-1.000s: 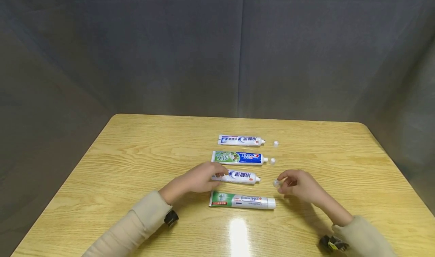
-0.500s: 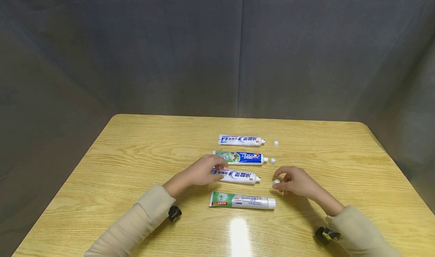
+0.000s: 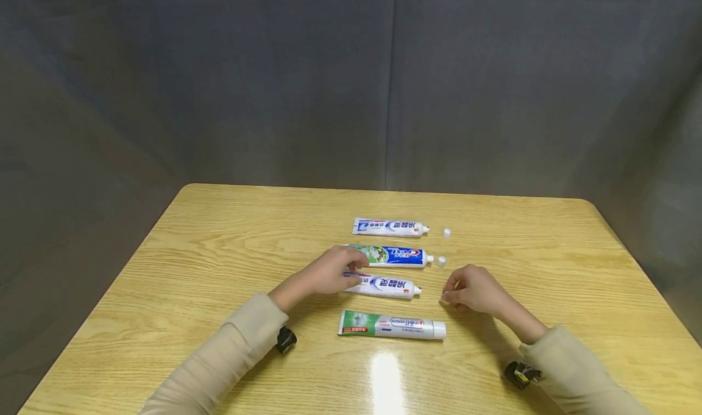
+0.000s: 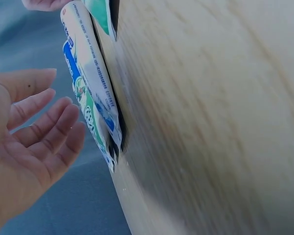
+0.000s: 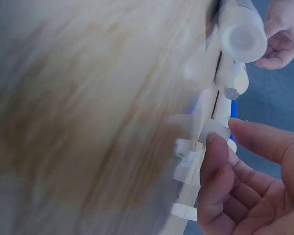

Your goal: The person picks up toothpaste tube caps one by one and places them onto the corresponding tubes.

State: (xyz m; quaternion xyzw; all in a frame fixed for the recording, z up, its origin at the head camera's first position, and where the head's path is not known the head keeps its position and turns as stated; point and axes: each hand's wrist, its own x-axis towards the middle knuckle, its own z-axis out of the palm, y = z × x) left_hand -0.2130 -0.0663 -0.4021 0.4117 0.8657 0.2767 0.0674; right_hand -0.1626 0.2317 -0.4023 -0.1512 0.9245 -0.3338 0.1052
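Observation:
My right hand (image 3: 476, 289) pinches a small white toothpaste cap (image 5: 214, 131) between thumb and fingertip, just right of the white-and-blue toothpaste tube (image 3: 390, 286). That tube lies flat, its bare nozzle (image 3: 417, 290) facing right. My left hand (image 3: 333, 271) hovers over the tube's tail end, hiding part of it. In the left wrist view, its fingers (image 4: 49, 129) are loosely bent and apart from the tubes. Nearer lies a green-and-silver toothpaste tube (image 3: 392, 326) with its cap on.
Farther back lie a green-and-blue toothpaste tube (image 3: 404, 255) and another white-and-blue tube (image 3: 391, 227), both uncapped. A loose cap (image 3: 442, 261) sits by the first nozzle and a second cap (image 3: 446, 233) by the other. Behind the wooden table (image 3: 230, 232) hangs a dark curtain (image 3: 274, 98).
My right thumb and fingers have closed on the white cap, which lay on the table before. My left hand has shifted slightly away from me, over the tube's tail end.

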